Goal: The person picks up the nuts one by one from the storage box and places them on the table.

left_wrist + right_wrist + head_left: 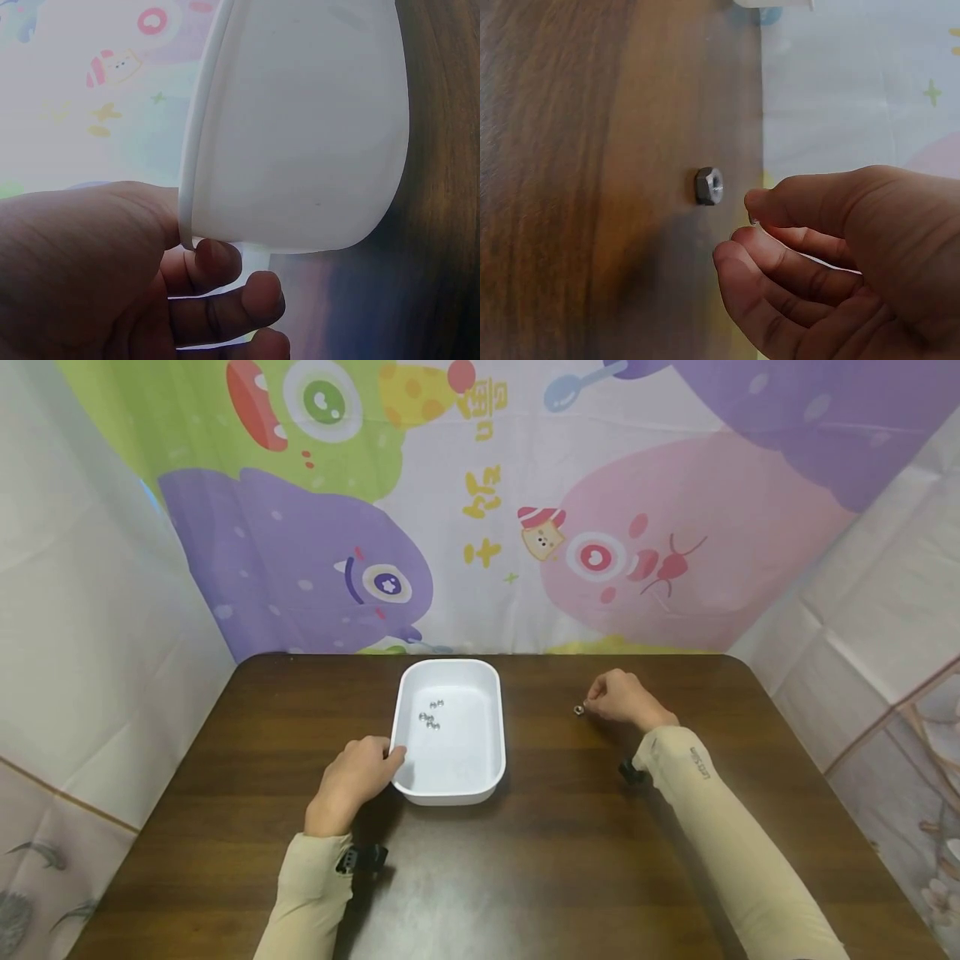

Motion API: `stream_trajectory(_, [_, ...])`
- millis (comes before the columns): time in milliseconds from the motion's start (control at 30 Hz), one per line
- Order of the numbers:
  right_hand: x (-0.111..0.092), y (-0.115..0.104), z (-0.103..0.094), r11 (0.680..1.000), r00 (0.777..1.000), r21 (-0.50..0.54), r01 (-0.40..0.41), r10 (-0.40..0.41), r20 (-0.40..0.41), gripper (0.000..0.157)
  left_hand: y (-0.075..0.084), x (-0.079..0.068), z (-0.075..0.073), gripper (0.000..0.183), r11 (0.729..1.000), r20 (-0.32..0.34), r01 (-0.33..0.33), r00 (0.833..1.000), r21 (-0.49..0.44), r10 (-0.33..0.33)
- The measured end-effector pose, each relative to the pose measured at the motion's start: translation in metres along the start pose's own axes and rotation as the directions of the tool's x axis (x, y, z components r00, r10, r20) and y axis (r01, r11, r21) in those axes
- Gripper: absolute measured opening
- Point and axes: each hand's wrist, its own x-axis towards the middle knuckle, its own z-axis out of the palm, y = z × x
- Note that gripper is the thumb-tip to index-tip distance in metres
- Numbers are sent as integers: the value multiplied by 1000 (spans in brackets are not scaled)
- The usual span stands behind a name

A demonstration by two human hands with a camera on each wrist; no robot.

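Note:
A white tray [448, 799] stands left of the table's middle, several small metal nuts [430, 717] lying inside it. My left hand [358, 777] grips its near left side, thumb over the rim and fingers outside; the left wrist view shows the fingers [262, 294] curled by the tray's wall [300, 150]. Over to the right, a single hex nut [709, 186] sits on the wood right by my right hand [621, 697]. That hand's thumb and forefinger pinch a small shiny metal piece [753, 220], mostly hidden by the fingertips.
The dark brown wooden table [525, 877] ends at the back against a cartoon-printed cloth [480, 602]. Pale cloth walls stand on both sides. Each wrist wears a dark strapped device [363, 858] at the sleeve cuff.

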Motion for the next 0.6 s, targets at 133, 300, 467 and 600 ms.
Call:
stream_trajectory(133, [0,4,3,1000,1000,-8,-10,10,13,15,0,0,0,38,1000,7,5,1000,-1,-5])
stream_trajectory(300, [1,7,6,1000,1000,2,-4,4,8,14,-1,0,0,38,1000,4,6,1000,0,-6])
stream_trajectory(467, [5,12,8,1000,1000,-10,9,-8,9,12,-1,0,0,37,1000,0,4,1000,-3,-4])
stream_trajectory(600, [7,16,11,1000,1000,-23,1,0,20,12,0,1,1,38,1000,3,5,1000,-12,-5])
